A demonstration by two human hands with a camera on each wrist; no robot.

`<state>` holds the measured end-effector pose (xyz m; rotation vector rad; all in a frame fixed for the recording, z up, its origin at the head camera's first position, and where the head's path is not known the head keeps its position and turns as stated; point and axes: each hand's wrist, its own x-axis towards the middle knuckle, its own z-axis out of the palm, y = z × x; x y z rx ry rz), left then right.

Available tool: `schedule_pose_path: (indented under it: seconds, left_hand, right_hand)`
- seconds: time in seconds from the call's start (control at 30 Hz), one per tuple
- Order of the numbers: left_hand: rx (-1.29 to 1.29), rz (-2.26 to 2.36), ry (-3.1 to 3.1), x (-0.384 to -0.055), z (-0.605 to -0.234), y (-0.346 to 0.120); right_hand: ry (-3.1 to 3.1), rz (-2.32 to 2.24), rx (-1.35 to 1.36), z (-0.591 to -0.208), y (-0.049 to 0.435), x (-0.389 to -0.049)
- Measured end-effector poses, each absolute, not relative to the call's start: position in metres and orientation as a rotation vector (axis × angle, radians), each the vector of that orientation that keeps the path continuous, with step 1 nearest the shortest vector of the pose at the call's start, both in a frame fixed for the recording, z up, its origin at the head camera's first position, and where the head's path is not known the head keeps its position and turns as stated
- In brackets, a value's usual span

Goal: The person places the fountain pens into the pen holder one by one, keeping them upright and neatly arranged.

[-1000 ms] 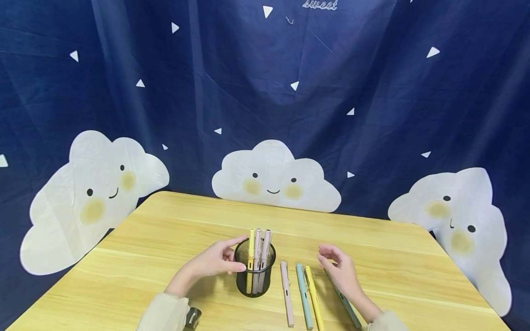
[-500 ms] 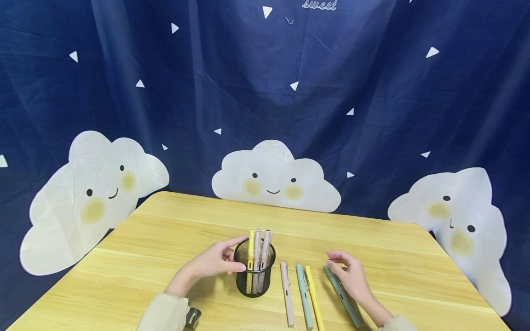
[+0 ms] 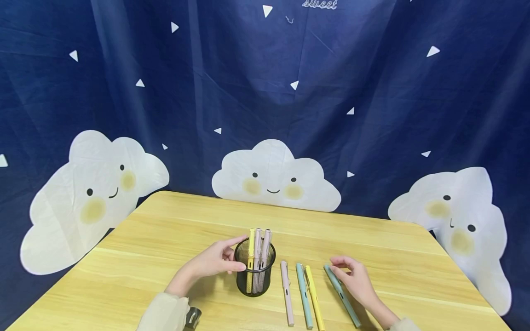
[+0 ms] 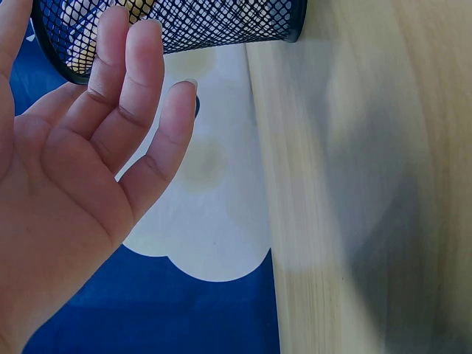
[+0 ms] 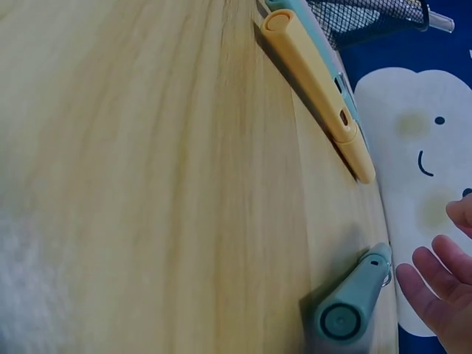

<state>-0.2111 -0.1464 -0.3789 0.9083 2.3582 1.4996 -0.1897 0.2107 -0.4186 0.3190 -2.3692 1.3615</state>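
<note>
My left hand (image 3: 213,261) grips a black mesh pen holder (image 3: 241,282), thumb at the near rim and index finger behind. A yellow pen (image 3: 250,250) and two lilac pens (image 3: 266,241) stand upright in it. In the left wrist view the other fingers lie along the mesh (image 4: 228,23). My right hand (image 3: 357,282) hovers with loosely bent fingers at the far end of a grey-green pen (image 3: 342,296) lying on the table. The right wrist view shows those fingers (image 5: 419,291) apart from the pen (image 5: 343,321).
Between holder and right hand lie a lilac pen (image 3: 286,294), a teal pen (image 3: 304,296) and a yellow pen (image 3: 314,299), the last two touching. The wooden table (image 3: 198,211) ends at a dark blue backdrop (image 3: 248,105) with cloud prints.
My right hand has moved right and nearer to me, uncovering the grey-green pen it partly hid before. The left hand and the pen holder have stayed put.
</note>
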Motion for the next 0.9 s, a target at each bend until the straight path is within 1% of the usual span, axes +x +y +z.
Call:
schedule_pose_path:
  seconds: [0.33, 0.63, 0.9]
  left_hand:
    - [0.902, 1.513, 2.344, -0.209, -0.378, -0.145]
    - [0.882, 1.492, 2.361, -0.211, -0.378, -0.146]
    - [0.885, 1.489, 2.359, -0.212, -0.38, -0.146]
  right_hand:
    - [-2.412, 1.349, 0.34, -0.422, 0.215, -0.189]
    - [-2.466, 1.348, 0.287, -0.425, 0.219, -0.193]
    - [-2.478, 1.361, 0.402, -0.426, 0.223, -0.192]
